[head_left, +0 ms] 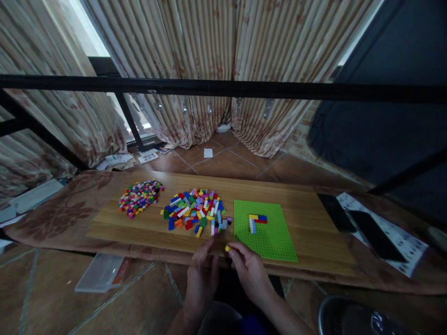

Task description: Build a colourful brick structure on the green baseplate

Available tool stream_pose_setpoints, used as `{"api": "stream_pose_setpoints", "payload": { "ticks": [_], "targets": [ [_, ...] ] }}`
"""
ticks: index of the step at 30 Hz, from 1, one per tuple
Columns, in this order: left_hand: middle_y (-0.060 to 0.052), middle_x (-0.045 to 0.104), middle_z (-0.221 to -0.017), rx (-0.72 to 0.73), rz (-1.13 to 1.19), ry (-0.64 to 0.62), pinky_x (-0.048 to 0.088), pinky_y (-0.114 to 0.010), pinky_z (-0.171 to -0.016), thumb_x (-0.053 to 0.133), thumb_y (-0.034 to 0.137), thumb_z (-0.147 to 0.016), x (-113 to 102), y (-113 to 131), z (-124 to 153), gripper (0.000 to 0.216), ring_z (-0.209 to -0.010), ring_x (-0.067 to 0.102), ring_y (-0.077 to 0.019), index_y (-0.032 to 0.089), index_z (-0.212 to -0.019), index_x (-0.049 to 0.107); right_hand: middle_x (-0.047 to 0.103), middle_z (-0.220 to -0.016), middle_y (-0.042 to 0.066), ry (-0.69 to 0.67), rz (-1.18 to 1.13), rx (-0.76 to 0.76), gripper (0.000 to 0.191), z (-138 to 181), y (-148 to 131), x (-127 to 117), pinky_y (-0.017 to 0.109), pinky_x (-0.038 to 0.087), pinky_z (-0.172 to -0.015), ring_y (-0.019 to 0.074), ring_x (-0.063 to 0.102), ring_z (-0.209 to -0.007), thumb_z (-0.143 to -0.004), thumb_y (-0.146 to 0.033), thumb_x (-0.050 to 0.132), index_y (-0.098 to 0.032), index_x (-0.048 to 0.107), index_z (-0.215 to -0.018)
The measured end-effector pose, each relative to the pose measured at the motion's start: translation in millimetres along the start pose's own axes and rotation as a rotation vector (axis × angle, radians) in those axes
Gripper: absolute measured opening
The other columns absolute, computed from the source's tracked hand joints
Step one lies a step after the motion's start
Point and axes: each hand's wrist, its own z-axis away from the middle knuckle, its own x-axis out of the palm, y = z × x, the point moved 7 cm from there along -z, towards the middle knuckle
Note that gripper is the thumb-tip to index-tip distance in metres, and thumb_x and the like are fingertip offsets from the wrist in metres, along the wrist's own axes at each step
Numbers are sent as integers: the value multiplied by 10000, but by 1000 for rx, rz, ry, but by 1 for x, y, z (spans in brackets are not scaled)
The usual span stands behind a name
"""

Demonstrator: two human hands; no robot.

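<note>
Yellow brick point(227, 249) pinched in right hand point(249, 272) at near edge of board point(314, 218), left hand point(201, 274) loose, empty, just left, green plate point(268, 237) just beyond, brick pile point(195, 211) farther left, board stretching on right of plate.

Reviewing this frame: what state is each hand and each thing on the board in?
right hand: shut, pinching yellow brick at fingertips
left hand: open, empty, beside the right
green baseplate: flat on wooden board, mostly bare
small build: sits on baseplate, few bricks
mixed brick pile: loose, scattered
tiny-piece pile: loose, separate, far left
</note>
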Motion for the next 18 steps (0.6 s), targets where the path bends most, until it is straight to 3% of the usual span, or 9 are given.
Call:
{"api": "stream_pose_setpoints", "payload": {
  "ticks": [3, 6, 9, 14, 18],
  "targets": [
    [-71, 681, -1161, -74, 176, -152, 512, -329, -939, 551, 257, -869, 29, 20, 4, 330, -1064, 644, -194, 209, -1193, 593, 631, -717, 3, -5, -159, 142, 364, 23, 28, -12, 247, 455, -590, 151, 589, -642, -939, -461, 422, -193, 651, -1032],
    [-44, 726, -975, -212, 327, -297, 535, -279, -833, 548, 268, -865, 58, 31, 9, 207, -923, 676, -177, 201, -1014, 674, 619, -694, 3, 38, -249, 220, 413, 36, 45, -24, 243, 452, -579, 149, 582, -638, -925, -509, 437, -170, 653, -1021],
    [-33, 728, -865, -344, 419, -326, 533, -264, -757, 572, 292, -834, 76, 32, 8, 176, -832, 675, -177, 188, -907, 695, 644, -726, 18, 86, -240, 241, 408, 39, 54, -37, 246, 466, -585, 157, 603, -657, -918, -499, 459, -164, 643, -1062],
    [-26, 724, -850, -456, 461, -285, 520, -265, -760, 620, 298, -787, 91, 30, 0, 174, -820, 667, -176, 185, -900, 688, 692, -1000, 61, 211, 20, 32, 272, 36, 56, -62, 301, 514, -780, 194, 651, -884, -872, -295, 556, -225, 645, -1119],
    [-21, 713, -814, -462, 462, -290, 517, -261, -729, 635, 315, -782, 104, 33, -3, 178, -785, 660, -172, 183, -893, 682, 697, -1025, 55, 207, 162, -96, 222, 32, 53, -73, 337, 510, -860, 200, 643, -960, -906, -232, 512, -244, 661, -1070]
  ]
}}
